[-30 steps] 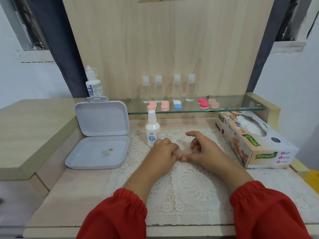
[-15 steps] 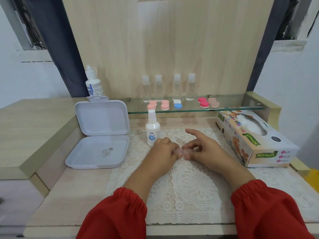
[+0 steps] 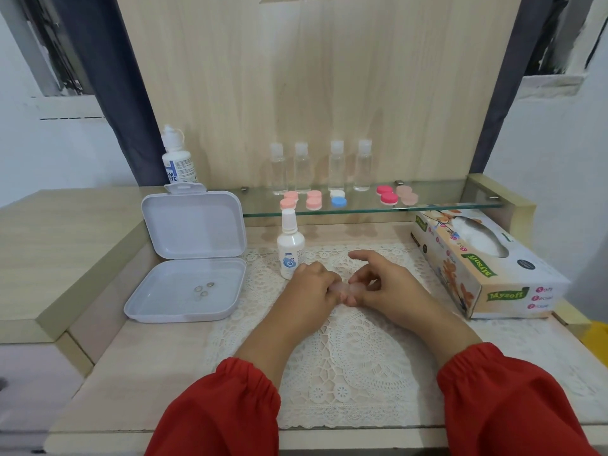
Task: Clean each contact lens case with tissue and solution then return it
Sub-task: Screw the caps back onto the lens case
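Both hands meet over the lace mat [image 3: 345, 350] in the middle of the worktop [image 3: 131, 366]. The left hand [image 3: 309, 287] and the right hand [image 3: 381, 284] each pinch 1 end of a small pale, translucent contact lens case [image 3: 342, 287], fingers curled in tight around it; the right forefinger sticks out free. Holding it from both sides likely steadies it for opening or wiping, though no tissue is visible between the fingers.

The spray bottle [image 3: 290, 250] of solution stands upright just beside the left hand, within easy reach for the wetting step. The tissue box [image 3: 487, 274] lies at the right edge of the mat, its opening facing up so a sheet can be pulled with the right hand.

On the glass shelf [image 3: 444, 195] behind, 5 more lens cases [image 3: 314, 199] wait in a row in pink, white-and-blue, red and tan, in front of 4 clear bottles [image 3: 336, 166]; that is probably where the held case goes back. An open white box [image 3: 190, 287] at the left holds 3 small rings [image 3: 203, 288]. A larger solution bottle [image 3: 176, 162] stands behind it.
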Motion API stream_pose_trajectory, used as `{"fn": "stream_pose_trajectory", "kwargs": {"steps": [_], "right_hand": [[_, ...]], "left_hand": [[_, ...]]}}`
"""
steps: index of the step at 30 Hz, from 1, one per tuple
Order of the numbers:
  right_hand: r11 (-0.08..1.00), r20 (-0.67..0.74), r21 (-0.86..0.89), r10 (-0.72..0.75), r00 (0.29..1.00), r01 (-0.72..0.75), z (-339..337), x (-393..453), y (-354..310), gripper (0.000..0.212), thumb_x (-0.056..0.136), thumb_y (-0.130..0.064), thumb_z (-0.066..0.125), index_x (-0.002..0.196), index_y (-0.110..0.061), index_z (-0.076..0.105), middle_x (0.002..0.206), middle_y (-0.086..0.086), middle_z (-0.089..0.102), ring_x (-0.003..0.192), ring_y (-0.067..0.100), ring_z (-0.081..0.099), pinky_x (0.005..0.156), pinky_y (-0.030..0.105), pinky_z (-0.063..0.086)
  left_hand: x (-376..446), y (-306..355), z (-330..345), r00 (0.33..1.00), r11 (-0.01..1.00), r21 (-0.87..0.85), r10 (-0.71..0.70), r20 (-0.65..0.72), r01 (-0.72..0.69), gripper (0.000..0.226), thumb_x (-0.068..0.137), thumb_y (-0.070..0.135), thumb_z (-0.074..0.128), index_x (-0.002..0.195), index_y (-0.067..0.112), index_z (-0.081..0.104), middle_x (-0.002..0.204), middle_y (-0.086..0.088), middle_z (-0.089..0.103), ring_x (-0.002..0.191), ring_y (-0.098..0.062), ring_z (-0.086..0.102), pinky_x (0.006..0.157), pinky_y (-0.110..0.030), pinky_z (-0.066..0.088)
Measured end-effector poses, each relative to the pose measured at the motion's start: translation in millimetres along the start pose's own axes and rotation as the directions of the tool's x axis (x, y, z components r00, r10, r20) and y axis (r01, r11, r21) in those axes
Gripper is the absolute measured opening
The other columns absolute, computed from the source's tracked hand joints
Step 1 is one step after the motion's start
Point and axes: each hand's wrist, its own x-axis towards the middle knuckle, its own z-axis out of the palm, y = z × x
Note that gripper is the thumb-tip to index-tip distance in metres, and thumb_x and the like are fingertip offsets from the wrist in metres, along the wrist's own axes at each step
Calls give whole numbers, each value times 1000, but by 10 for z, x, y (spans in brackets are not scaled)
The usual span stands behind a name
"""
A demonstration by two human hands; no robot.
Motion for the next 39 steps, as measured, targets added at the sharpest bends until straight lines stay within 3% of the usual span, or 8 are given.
{"fn": "stream_pose_trajectory", "kwargs": {"steps": [5,11,16,23,29,32,35,39], "right_hand": [[996,66,81,36,997,-42,-66,-6,40,83,82,1,70,144,-40,33,109,-12,69,91,10,68,90,25,52],[999,-28,27,31,999,-30,13,-19,-20,66,76,-15,80,132,-33,49,97,-11,70,76,4,62,70,11,47],[996,14,70,58,998,-59,-47,-3,14,83,76,-2,78,141,-37,39,109,-9,69,81,1,64,72,8,47],[998,-4,35,52,999,-52,-45,-11,15,66,75,0,77,129,-31,53,97,-8,72,87,15,66,83,24,54],[999,2,2,48,999,-48,-91,-57,-16,61,77,-1,75,125,-33,56,93,-12,71,74,-4,57,72,11,47],[999,-56,-51,15,998,-18,-105,-97,-30,54,79,-9,75,121,-37,58,93,-12,68,70,-11,53,71,12,43],[999,-186,-43,-26,982,18,-101,-109,-52,44,81,-17,73,114,-42,58,93,-14,64,79,-11,51,73,16,38],[992,-386,-83,-124,914,100,-142,-38,-180,32,81,-20,73,106,-35,61,93,-18,61,89,-5,52,70,7,36]], "left_hand": [[6,5,-3,1000,1000,-16,-8,-2,8,32,95,29,56,123,18,61,108,1,50,112,-17,37,94,-25,32],[1,-5,8,1000,1000,-9,-10,-3,10,31,95,28,55,124,18,61,113,1,52,112,-16,38,96,-27,34],[4,-2,5,1000,1000,-14,-18,-3,18,32,94,30,57,123,17,61,111,1,51,112,-16,37,96,-26,32],[14,-19,7,1000,999,-29,-14,1,14,29,93,28,57,120,18,63,109,2,51,110,-16,39,94,-25,33],[-1,-40,-12,999,995,-87,-44,-10,43,39,89,30,65,125,15,60,107,5,49,114,-16,42,97,-26,35],[-30,-53,-87,997,992,-106,-74,-15,72,43,86,38,67,122,15,61,105,4,53,102,-12,50,91,-28,42],[-74,-53,-166,995,997,-54,-65,-70,61,28,92,43,56,99,19,68,93,7,58,86,-11,55,80,-29,48],[-90,-54,-186,992,998,46,-38,-117,43,37,96,44,47,83,16,66,82,5,61,77,-12,56,73,-35,49]]}}
